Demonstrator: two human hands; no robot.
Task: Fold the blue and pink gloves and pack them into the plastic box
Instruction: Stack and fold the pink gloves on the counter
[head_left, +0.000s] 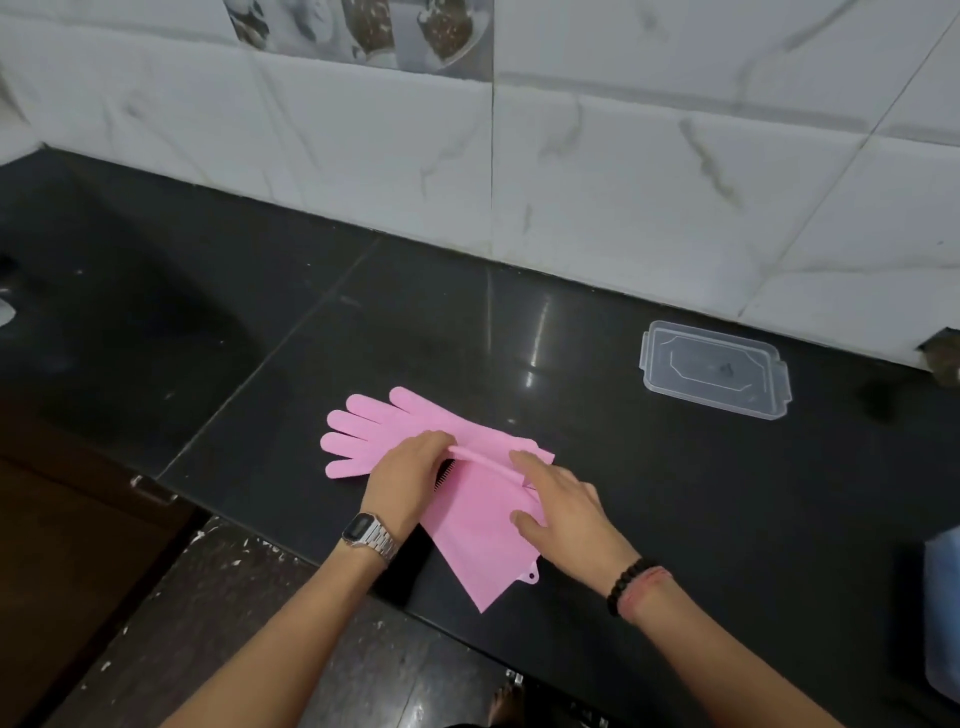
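Black polished counter (519, 322) with a seam running across it, pretty glossy, lights reflecting off it. White marble-look tile wall (623, 156) runs along the counter's back edge, with a grey picture tile (363, 31) up top. Speckled dark floor (234, 623) below the front edge, brown cabinet (78, 519) on the left.

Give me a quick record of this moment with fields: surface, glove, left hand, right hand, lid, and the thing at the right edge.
surface: black counter against a tiled wall
glove: pink glove, flat on the counter, fingers pointing left, a raised fold across its middle
left hand: left hand, wristwatch on the wrist, fingers on the fold
right hand: right hand, bead bracelet on the wrist, fingers spread on the glove
lid: clear plastic lid, lying apart near the wall
right edge: pale blue object, cut off, cannot tell what
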